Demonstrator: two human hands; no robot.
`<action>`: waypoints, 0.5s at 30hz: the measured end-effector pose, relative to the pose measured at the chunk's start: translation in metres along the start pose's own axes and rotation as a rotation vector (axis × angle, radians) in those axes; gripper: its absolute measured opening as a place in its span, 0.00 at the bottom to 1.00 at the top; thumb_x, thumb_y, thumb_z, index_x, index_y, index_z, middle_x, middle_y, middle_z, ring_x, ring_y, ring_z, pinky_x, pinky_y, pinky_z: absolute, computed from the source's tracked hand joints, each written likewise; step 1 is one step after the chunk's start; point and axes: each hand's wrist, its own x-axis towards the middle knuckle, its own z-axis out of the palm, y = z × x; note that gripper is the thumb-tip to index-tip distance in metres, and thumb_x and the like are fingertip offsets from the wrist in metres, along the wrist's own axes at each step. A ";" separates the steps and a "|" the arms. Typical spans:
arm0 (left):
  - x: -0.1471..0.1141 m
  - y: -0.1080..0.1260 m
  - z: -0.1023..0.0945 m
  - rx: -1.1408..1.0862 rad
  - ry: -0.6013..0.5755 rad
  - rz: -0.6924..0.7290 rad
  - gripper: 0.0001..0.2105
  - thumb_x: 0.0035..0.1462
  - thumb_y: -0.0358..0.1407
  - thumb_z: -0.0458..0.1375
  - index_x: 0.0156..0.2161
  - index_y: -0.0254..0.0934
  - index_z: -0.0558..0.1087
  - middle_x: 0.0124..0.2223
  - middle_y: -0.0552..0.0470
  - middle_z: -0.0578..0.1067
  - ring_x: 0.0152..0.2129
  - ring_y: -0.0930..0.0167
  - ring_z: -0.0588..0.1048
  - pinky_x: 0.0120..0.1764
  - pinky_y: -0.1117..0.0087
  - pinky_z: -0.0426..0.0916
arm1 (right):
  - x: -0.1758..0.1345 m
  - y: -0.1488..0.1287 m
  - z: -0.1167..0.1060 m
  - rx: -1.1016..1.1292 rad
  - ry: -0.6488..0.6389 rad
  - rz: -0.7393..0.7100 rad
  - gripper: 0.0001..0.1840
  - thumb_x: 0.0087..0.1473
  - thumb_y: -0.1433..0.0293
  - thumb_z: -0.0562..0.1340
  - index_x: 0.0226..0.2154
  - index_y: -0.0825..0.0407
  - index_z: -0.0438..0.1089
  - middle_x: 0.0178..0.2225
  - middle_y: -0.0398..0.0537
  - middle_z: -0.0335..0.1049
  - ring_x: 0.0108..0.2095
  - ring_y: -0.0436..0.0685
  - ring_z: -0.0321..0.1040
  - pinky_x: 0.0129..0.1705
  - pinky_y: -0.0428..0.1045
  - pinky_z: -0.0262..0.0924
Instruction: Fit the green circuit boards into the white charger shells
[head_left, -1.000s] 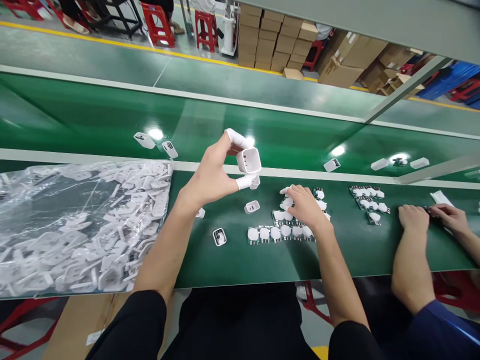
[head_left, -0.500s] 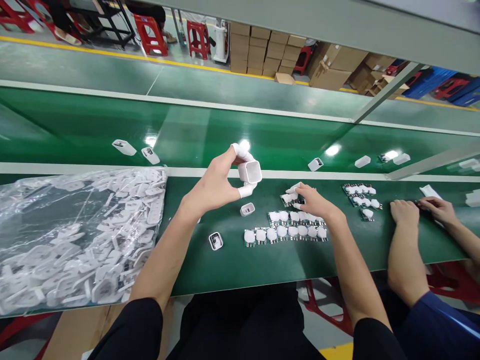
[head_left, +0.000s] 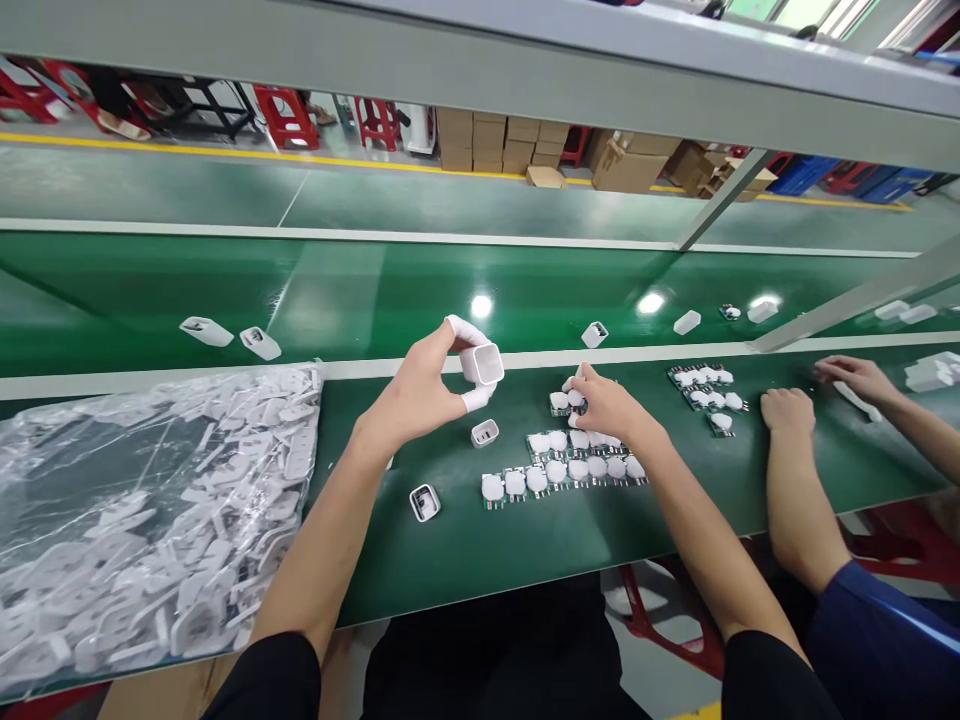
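My left hand (head_left: 431, 385), with white covers on its fingertips, grips a hollow white plastic housing (head_left: 482, 364) between thumb and fingers, its square opening facing me. My right hand (head_left: 604, 405) is closed at the short top row of circuit boards, thumb and fingers around a circuit board (head_left: 576, 398) with a white round part on it; the fingers partly hide it. Below lie two longer rows of such circuit boards (head_left: 536, 480). A white housing (head_left: 485, 433) sits beneath my left hand, and another housing (head_left: 424, 503) with parts inside lies nearer me.
A clear plastic bag (head_left: 157, 520) full of flat white pieces covers the left of the table. Several white housings (head_left: 595, 334) lie on the green surface beyond the pale strip. At the right, a co-worker's hands (head_left: 787, 410) rest near more circuit boards (head_left: 705, 388). A metal post (head_left: 724, 200) slants behind.
The view has tilted and shifted slightly. My right hand's fingers have closed around a board in the top row. My left hand still holds the housing. The co-worker's hands have moved apart.
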 end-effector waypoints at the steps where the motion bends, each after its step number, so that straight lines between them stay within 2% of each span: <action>1: 0.001 -0.001 -0.001 0.021 -0.017 -0.018 0.17 0.56 0.32 0.71 0.48 0.42 0.72 0.50 0.49 0.82 0.45 0.63 0.81 0.46 0.60 0.77 | -0.001 0.002 -0.001 0.008 0.004 0.006 0.19 0.49 0.74 0.66 0.45 0.50 0.73 0.53 0.52 0.65 0.30 0.51 0.58 0.34 0.51 0.48; 6: 0.003 -0.006 -0.004 0.085 -0.133 -0.142 0.14 0.58 0.36 0.70 0.47 0.42 0.72 0.45 0.53 0.82 0.40 0.64 0.80 0.44 0.58 0.74 | -0.007 0.008 -0.005 0.096 0.043 0.032 0.15 0.49 0.71 0.66 0.42 0.49 0.70 0.52 0.51 0.63 0.29 0.51 0.59 0.36 0.52 0.56; 11: 0.003 -0.007 -0.003 0.056 -0.176 -0.157 0.14 0.58 0.34 0.69 0.46 0.43 0.71 0.45 0.53 0.82 0.41 0.63 0.80 0.44 0.58 0.74 | -0.008 0.004 0.001 0.217 0.103 0.039 0.11 0.54 0.63 0.66 0.35 0.47 0.64 0.45 0.46 0.63 0.35 0.55 0.65 0.43 0.54 0.63; 13: 0.003 -0.006 -0.002 0.045 -0.185 -0.150 0.14 0.57 0.33 0.69 0.46 0.43 0.72 0.46 0.52 0.82 0.41 0.63 0.80 0.45 0.58 0.74 | -0.010 0.004 0.002 0.265 0.123 0.031 0.10 0.56 0.62 0.66 0.34 0.47 0.65 0.43 0.45 0.64 0.36 0.56 0.65 0.45 0.55 0.64; 15: 0.003 -0.005 -0.001 0.029 -0.184 -0.152 0.14 0.57 0.32 0.68 0.46 0.43 0.71 0.46 0.52 0.82 0.42 0.63 0.80 0.45 0.58 0.74 | -0.014 0.004 0.000 0.319 0.144 0.012 0.08 0.56 0.63 0.66 0.38 0.47 0.70 0.43 0.46 0.65 0.37 0.57 0.66 0.45 0.55 0.66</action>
